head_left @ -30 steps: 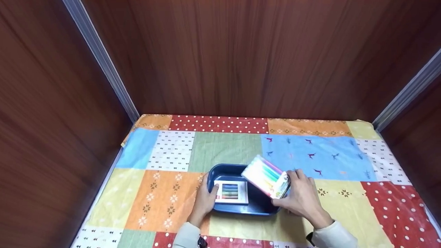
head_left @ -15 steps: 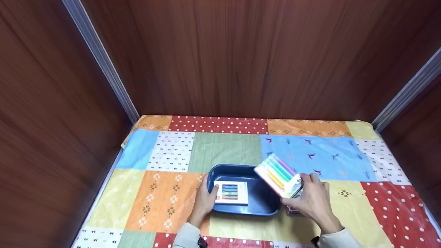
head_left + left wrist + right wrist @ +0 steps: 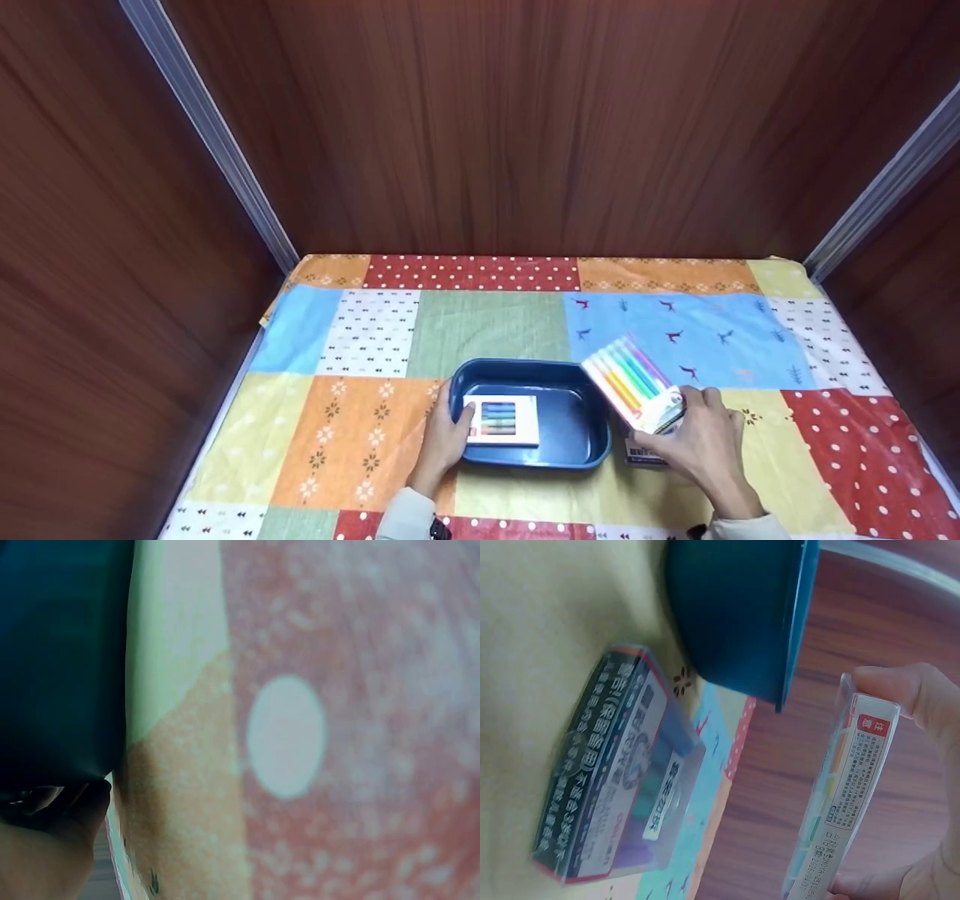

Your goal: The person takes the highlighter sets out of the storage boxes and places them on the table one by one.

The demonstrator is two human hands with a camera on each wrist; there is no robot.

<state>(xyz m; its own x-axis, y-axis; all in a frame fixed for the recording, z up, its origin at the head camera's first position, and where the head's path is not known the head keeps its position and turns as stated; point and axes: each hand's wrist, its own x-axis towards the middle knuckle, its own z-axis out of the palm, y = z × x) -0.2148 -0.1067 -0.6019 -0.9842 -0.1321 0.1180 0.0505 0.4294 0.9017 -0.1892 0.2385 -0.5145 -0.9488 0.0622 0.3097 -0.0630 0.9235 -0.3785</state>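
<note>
My left hand [image 3: 444, 441] grips the left end of a dark blue plastic tray [image 3: 577, 416], thumb over the rim. A white box with a window showing coloured sticks [image 3: 499, 420] lies flat inside the tray by that thumb. My right hand [image 3: 709, 442] pinches a clear pack of coloured markers [image 3: 624, 381] by its lower right end, tilted above the tray's right side. On the cloth below it lies another clear pack with a dark printed edge [image 3: 604, 772], partly hidden by the right hand in the head view. In the left wrist view the tray's wall [image 3: 60, 652] stands close.
A patchwork cloth [image 3: 491, 322] covers the table. Brown wood-grain panels [image 3: 480, 127] rise at the back and both sides, with metal strips [image 3: 217, 142] at the corners.
My right hand has carried the marker pack rightward from over the tray to its right side. The pack on the cloth has come into sight. My left hand stays at the tray.
</note>
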